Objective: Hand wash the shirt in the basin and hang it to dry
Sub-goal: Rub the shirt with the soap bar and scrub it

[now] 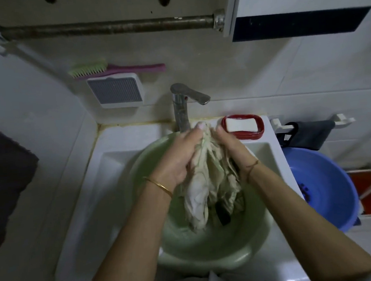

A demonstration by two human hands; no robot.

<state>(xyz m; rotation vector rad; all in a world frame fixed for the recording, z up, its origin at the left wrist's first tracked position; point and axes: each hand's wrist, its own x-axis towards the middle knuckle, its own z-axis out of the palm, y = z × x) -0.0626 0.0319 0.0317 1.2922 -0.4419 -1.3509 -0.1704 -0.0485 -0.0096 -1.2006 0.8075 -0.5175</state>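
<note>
Looking down from the head camera, a white sink [79,190] set against tiled walls carries a pale green basin [246,234]. Both hands press a bunched, wet, cream-coloured shirt [206,182] between them above the basin, its lower end hanging down inside. The left hand [181,160] closes on the shirt's left side, the right hand [233,148] on its right. A chrome tap [181,110] rises at the far rim. Just right of it a red soap dish [259,133] holds a white soap bar [241,124]. On the far wall sit a green-and-pink brush [102,69] and a rusty bar [108,27]. A blue basin [340,196] stands lower at right.
</note>
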